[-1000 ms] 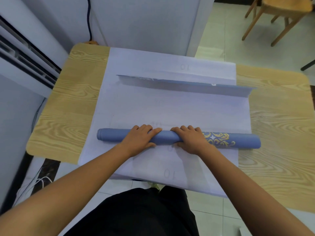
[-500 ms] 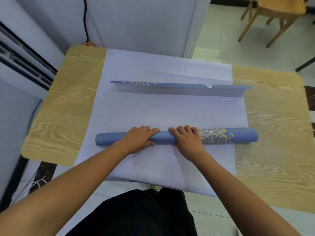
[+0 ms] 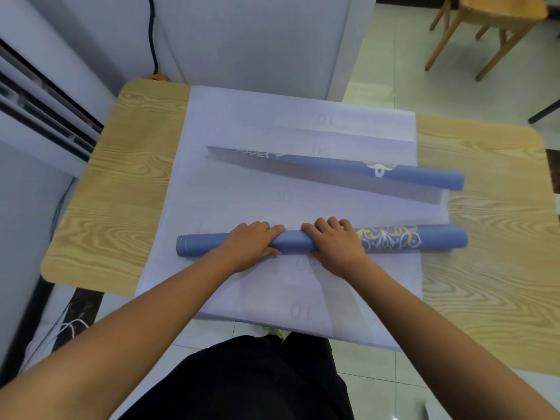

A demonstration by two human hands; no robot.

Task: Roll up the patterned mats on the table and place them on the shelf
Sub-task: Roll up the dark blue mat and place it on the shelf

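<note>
Seen from the head camera, one blue rolled mat (image 3: 292,241), a long smooth tube printed with gold and white scrollwork, lies crosswise on the near part of the wood-grain counter (image 3: 136,177). It rests on pale lilac flat mats (image 3: 242,122) layered face down; their number is unclear. Two hands sit side by side at its middle. The left hand (image 3: 248,247) and right hand (image 3: 336,247) each curl their fingers, held close together, over the tube. Farther back a blue curled edge (image 3: 424,177) rises, rolled tighter at its right end. One wooden chair (image 3: 497,13) stands beyond.
</note>
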